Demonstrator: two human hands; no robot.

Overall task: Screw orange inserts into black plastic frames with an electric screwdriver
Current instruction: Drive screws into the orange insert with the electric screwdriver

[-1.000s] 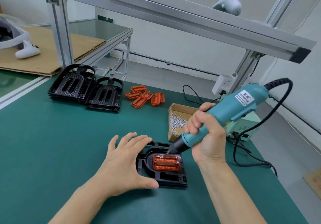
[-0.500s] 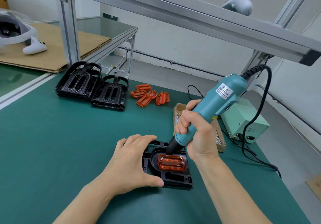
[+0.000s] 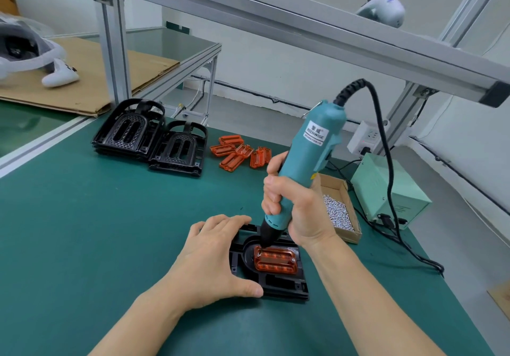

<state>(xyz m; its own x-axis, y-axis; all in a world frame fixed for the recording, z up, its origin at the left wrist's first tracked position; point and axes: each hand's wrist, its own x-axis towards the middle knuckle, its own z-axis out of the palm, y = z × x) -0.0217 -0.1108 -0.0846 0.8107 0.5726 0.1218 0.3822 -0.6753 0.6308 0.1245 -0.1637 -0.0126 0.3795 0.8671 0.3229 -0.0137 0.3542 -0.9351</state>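
At lower centre of the frame, a black plastic frame [image 3: 278, 284] is pinned to the green worktop [image 3: 82, 231] by the left hand [image 3: 212, 261], fingers flat and spread. The electric screwdriver [image 3: 303, 167] is gripped in the closed fingers of the right hand [image 3: 298, 212], its tip set at the upper-left corner of the seated orange insert [image 3: 276, 260]. The tool is best kept upright and pressed squarely, lest the bit slip. Spare inserts [image 3: 240, 152] are seen at upper centre.

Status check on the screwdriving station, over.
Left hand flat, pressing the black frame. Right hand grips the screwdriver, tip on the orange insert's far-left corner. Nothing in the way.
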